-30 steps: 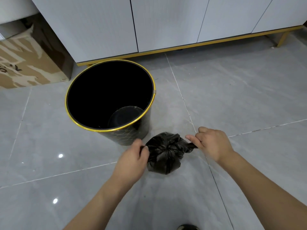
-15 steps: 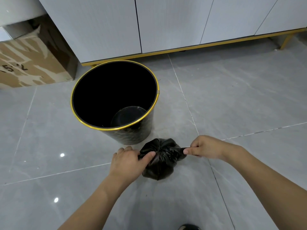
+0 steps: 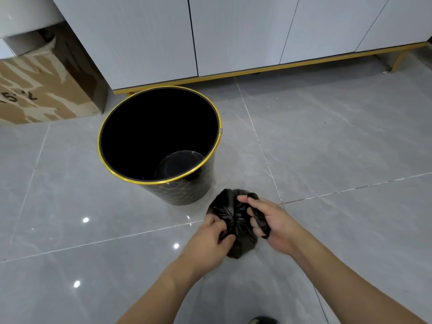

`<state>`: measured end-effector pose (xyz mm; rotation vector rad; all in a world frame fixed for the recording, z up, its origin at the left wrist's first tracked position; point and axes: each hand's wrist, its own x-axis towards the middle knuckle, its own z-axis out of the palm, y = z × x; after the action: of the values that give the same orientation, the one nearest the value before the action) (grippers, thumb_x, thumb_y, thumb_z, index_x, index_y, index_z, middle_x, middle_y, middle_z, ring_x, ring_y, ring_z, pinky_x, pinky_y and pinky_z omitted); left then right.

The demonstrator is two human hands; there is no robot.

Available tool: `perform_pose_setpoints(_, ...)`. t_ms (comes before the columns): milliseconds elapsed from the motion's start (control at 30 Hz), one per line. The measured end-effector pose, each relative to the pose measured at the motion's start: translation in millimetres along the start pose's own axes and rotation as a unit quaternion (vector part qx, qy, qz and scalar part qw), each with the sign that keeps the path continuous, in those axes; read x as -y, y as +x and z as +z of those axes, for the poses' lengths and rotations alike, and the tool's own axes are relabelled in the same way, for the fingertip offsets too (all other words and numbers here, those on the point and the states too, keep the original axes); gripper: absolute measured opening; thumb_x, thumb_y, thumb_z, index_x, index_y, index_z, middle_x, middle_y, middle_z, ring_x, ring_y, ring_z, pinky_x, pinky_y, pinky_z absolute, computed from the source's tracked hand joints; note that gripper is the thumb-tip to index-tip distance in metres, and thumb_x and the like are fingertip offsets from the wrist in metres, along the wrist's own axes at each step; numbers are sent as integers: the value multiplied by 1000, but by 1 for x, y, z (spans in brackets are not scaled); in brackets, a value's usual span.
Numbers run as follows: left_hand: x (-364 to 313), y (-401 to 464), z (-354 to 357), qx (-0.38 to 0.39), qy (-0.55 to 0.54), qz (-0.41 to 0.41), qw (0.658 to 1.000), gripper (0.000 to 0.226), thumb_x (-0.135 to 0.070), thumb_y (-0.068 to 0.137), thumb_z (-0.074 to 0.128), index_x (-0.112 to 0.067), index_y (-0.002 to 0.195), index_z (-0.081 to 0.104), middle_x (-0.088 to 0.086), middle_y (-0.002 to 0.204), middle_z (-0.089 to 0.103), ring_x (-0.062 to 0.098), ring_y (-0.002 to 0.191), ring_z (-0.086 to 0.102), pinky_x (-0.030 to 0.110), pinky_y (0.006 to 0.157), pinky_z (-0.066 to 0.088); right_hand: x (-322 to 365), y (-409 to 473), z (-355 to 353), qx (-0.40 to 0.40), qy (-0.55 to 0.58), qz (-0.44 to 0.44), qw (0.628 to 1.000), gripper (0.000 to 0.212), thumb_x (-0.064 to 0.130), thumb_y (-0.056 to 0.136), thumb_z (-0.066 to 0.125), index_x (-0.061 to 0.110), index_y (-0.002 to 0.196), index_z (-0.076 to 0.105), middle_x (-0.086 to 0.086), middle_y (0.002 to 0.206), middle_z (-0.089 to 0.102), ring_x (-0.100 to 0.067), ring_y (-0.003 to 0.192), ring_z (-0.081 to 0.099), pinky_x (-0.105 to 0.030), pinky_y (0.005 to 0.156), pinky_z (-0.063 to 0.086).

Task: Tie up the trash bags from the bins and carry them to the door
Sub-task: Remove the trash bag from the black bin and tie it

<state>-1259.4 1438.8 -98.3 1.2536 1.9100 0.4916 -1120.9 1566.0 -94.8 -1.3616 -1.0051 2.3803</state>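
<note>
A small black trash bag (image 3: 233, 220), bunched into a ball, is held above the grey tiled floor just right of the bin. My left hand (image 3: 210, 239) grips its left side with fingers curled into the plastic. My right hand (image 3: 268, 223) holds the right side, with a strip of the bag's loose end wound across its fingers. The black bin (image 3: 163, 192) with a gold rim stands upright behind the bag; its inside looks dark and no liner shows.
A white cabinet (image 3: 233, 31) on gold legs runs along the back. A cardboard box (image 3: 39, 90) stands at the left against it. Grey floor tiles (image 3: 350, 148) stretch to the right. A dark shoe tip (image 3: 264, 321) shows at the bottom edge.
Both hands have come in from pulling the bag's ends apart and now close together on the bag. The right hand has wrapped the loose end over its fingers.
</note>
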Motion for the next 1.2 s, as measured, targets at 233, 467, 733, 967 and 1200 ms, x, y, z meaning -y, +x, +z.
perform_pose_setpoints(233,-4,-6,-19,-8,-131,-71,989,12,-18,96,51,-22,88,60,-12,79,62,-4,68,54,17,65,42,3,3,3,-87,-239,-97,962,13,19,94,59,19,91,71,-1,94,74,-18,90,69,-29,84,55)
perform_pose_setpoints(467,-9,1,-39,9,-89,-33,995,18,-12,94,51,-27,93,61,-9,89,71,10,87,66,33,82,54,10,-1,9,-34,-645,-184,741,26,48,82,57,31,102,59,13,106,56,-11,93,59,-31,79,47)
perform_pose_setpoints(733,-9,7,-55,-65,167,-15,984,6,-34,94,50,-31,89,52,-10,73,54,15,74,54,29,61,40,11,5,-6,-8,-738,-223,637,34,15,81,48,30,109,58,12,114,51,-18,96,59,-29,67,42)
perform_pose_setpoints(967,-17,12,-58,-94,-53,12,994,10,-16,95,55,-24,94,61,-9,92,56,0,77,51,14,66,36,21,4,5,41,-667,-202,716,15,46,78,60,32,79,56,17,101,42,-11,84,55,-30,70,43)
perform_pose_setpoints(1200,-12,15,-50,-122,-167,-79,975,4,-20,93,61,-22,91,62,1,88,62,16,72,55,24,63,40,15,6,10,42,-671,-304,675,22,35,88,59,14,89,65,4,99,55,-17,85,56,-34,77,48)
